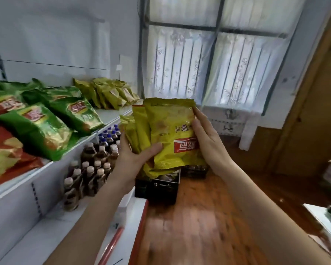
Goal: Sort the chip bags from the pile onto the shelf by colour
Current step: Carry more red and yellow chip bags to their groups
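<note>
Head view: I hold a stack of yellow chip bags (168, 129) upside down in front of me, just off the end of the shelf (111, 114). On it lie green bags (46, 127), red bags (4, 153) nearest me and more yellow bags (107, 92) at the far end; bottles (92, 167) crowd the tier below. Each label is a red banner; its lettering is unreadable. My left hand (136, 159) clamps the stack's lower edge, thumb across the front; my right hand (204, 136) lies flat against its side.
</note>
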The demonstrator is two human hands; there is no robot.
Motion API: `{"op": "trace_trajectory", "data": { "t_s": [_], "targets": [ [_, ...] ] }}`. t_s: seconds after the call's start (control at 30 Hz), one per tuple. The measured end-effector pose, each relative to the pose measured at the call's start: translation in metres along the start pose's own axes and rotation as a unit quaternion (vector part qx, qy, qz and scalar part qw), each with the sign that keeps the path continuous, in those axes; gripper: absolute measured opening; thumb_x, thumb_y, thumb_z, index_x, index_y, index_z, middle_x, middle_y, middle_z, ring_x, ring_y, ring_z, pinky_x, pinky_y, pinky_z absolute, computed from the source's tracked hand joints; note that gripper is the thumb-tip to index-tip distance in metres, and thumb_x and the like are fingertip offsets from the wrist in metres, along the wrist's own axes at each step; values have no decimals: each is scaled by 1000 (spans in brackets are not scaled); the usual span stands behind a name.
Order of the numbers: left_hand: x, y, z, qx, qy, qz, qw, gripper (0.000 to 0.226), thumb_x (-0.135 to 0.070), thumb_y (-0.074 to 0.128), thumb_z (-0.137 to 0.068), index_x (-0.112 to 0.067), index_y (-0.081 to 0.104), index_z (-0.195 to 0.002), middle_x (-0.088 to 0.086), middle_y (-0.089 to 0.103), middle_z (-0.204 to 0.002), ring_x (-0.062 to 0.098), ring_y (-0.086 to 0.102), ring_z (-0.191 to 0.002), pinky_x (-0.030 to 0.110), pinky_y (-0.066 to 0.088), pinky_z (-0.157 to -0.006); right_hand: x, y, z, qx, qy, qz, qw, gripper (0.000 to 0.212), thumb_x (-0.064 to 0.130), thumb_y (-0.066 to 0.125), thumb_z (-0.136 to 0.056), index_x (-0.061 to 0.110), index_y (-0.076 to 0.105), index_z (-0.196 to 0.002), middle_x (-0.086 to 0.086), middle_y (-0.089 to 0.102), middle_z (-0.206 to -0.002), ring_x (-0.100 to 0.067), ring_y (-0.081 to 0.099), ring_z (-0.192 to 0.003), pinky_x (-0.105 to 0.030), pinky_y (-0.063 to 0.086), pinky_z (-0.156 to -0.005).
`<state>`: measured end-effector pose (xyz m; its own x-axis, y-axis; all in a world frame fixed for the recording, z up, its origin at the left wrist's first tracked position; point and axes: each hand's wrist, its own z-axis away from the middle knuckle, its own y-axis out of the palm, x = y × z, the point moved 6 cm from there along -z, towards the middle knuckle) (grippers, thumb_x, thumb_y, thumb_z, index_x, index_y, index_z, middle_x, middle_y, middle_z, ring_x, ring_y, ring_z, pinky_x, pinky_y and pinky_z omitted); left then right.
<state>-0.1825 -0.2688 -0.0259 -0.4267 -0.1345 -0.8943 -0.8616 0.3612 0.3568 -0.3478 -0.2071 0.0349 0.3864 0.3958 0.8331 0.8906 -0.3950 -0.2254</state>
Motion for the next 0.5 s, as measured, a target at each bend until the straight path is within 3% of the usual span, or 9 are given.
{"op": "trace_trajectory", "data": {
  "t_s": [0.13,0.27,0.4,0.5],
  "targets": [
    [36,27,-65,32,-18,-8,999,72,-26,76,-49,-38,42,-112,-7,62,-112,21,64,-105,43,55,-84,-45,-25,-44,-9,31,5,999,46,33,38,-98,34,28,-143,25,48,-115,21,52,-89,-2,43,-73],
    [66,52,-124,34,-15,-10,999,91,-32,76,-44,-31,38,-127,-7,61,-115,17,63,-104,39,57,-79,-86,-49,-91,-18,25,6,1000,63,41,53,-84,35,29,-142,19,52,-121,8,60,-96,-13,49,-76],
    [94,67,-186,27,3,-24,999,106,-40,79,-43,-29,33,-138,-8,59,-120,20,60,-111,44,53,-88,-133,-65,-148,-26,11,3,1000,57,30,56,-88,31,34,-140,5,58,-123,-3,64,-97,-16,52,-73],
    [118,70,-235,10,8,-19,1000,108,-49,89,-49,-31,32,-139,-7,59,-123,21,60,-113,47,52,-90,-169,-72,-200,-5,9,12,1000,53,30,57,-88,32,37,-137,6,61,-116,0,65,-87,-15,52,-69]
  ]
}}
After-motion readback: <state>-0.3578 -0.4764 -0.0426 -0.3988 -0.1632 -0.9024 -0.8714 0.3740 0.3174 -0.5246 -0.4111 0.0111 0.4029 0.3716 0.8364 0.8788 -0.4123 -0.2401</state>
